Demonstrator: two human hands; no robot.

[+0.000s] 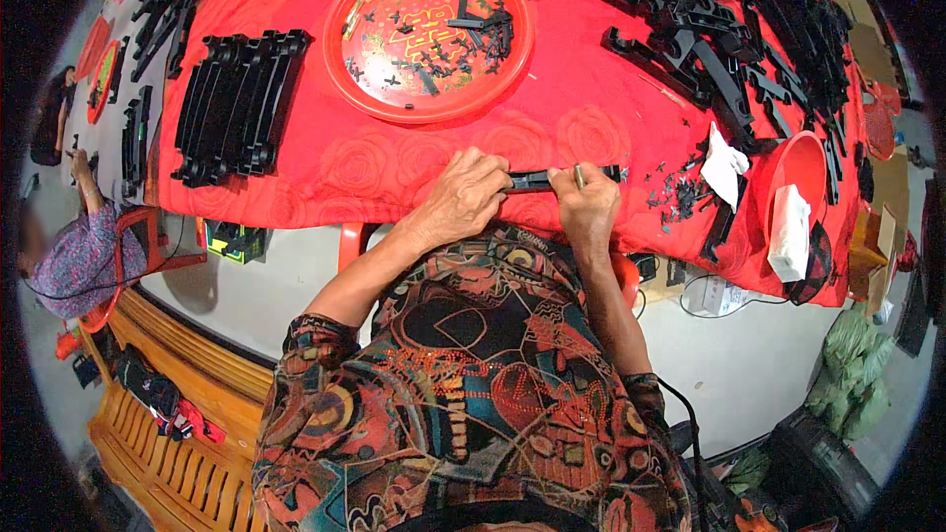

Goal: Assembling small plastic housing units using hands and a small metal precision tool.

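Strip (533, 180) lay on cloth (394, 169). Left hand (465, 192) pinched it; right hand (588, 205), fingers curled, clasped a metal piece (579, 174).

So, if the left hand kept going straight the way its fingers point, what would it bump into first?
The black strip at the fingertips of the left hand, then probably the right hand, though depth is unclear.

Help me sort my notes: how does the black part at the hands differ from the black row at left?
The black part is one strip between the left hand and right hand; the black row is several pieces side by side, untouched. The black part runs left to right; the black row's pieces run roughly front to back. Both look black.
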